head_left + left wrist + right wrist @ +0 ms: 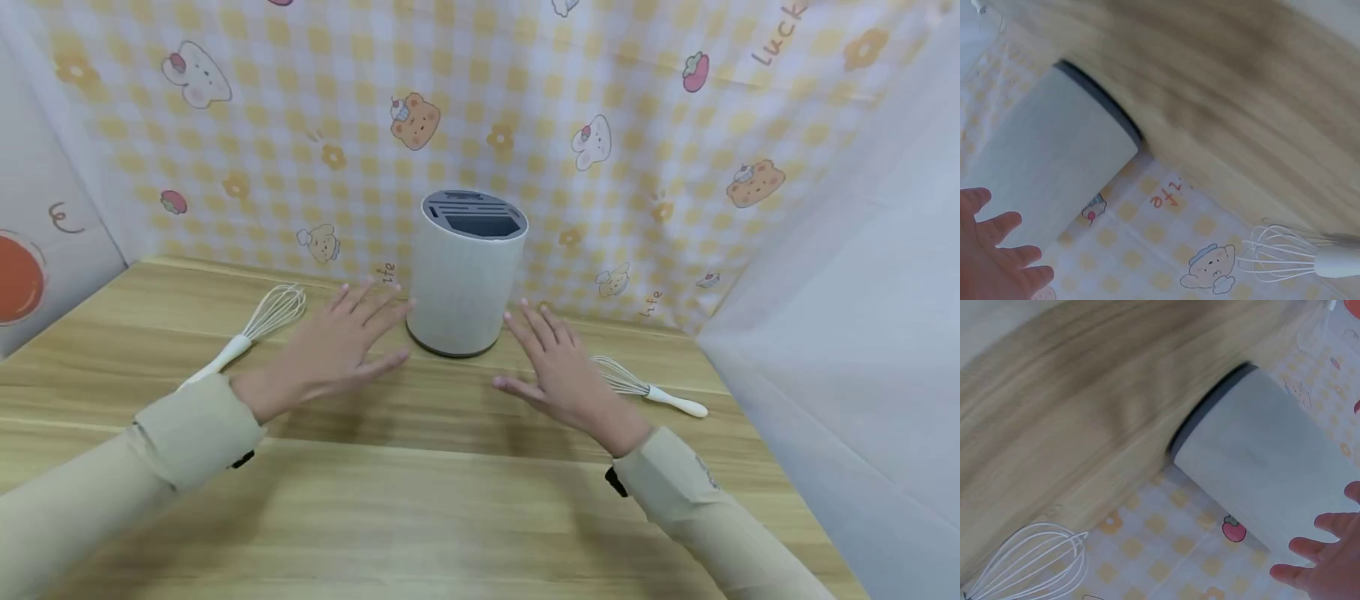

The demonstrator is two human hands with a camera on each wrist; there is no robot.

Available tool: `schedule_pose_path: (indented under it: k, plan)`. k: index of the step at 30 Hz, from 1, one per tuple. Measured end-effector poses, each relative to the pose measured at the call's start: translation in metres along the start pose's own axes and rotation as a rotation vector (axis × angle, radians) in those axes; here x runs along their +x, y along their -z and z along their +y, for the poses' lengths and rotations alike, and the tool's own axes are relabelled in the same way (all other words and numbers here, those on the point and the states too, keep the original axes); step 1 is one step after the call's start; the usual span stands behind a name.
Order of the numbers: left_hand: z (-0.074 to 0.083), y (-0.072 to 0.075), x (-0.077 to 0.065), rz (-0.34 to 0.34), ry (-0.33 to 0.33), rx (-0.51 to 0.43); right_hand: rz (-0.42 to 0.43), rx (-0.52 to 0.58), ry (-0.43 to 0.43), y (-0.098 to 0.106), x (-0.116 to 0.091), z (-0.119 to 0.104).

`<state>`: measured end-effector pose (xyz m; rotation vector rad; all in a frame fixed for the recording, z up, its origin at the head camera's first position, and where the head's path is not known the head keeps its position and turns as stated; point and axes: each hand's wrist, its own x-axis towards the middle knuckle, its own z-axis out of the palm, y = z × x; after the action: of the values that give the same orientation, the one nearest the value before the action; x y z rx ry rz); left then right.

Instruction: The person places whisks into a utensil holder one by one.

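A white cylindrical knife block with a slanted, slotted grey top and a dark base stands upright at the back of the table. To its left, my left hand is held over the table with fingers spread and nothing in it. My right hand mirrors it on the other side, fingers straight and also holding nothing. A white-handled whisk lies beyond my left wrist, its handle end hidden by the sleeve. Another whisk lies to the right, its wire tip partly behind my right hand.
The wooden table ends at a checked yellow-and-white cloth with cartoon prints, hanging close behind the knife block. White side panels flank the table on the right and left.
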<state>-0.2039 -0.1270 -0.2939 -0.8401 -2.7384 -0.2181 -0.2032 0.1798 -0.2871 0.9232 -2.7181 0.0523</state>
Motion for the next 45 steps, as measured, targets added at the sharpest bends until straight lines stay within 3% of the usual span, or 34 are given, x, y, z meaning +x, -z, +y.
schedule_pose_path:
  k: [7, 11, 16, 21, 25, 34, 45]
  plan:
    - [-0.009, 0.015, 0.028, 0.087, 0.095, -0.129, 0.095, 0.277, -0.132, 0.017, 0.028, 0.013]
    - [-0.013, 0.017, 0.044, 0.114, 0.190, -0.336, 0.163, 0.484, -0.238, 0.027, 0.050, 0.023]
    - [-0.016, 0.022, 0.071, 0.161, 0.279, -0.617, 0.260, 0.654, -0.345, 0.038, 0.076, 0.033]
    - [-0.018, 0.024, 0.092, 0.161, 0.391, -0.776, 0.272, 0.742, -0.458, 0.043, 0.096, 0.041]
    - [-0.017, 0.025, 0.104, 0.150, 0.432, -0.877, 0.245, 0.836, -0.545, 0.042, 0.105, 0.048]
    - [-0.013, 0.023, 0.121, 0.167, 0.486, -0.966, 0.238, 1.115, -0.657, 0.030, 0.119, 0.054]
    - [-0.016, 0.018, 0.126, 0.198, 0.553, -1.029, 0.258, 1.298, -0.655, 0.019, 0.133, 0.049]
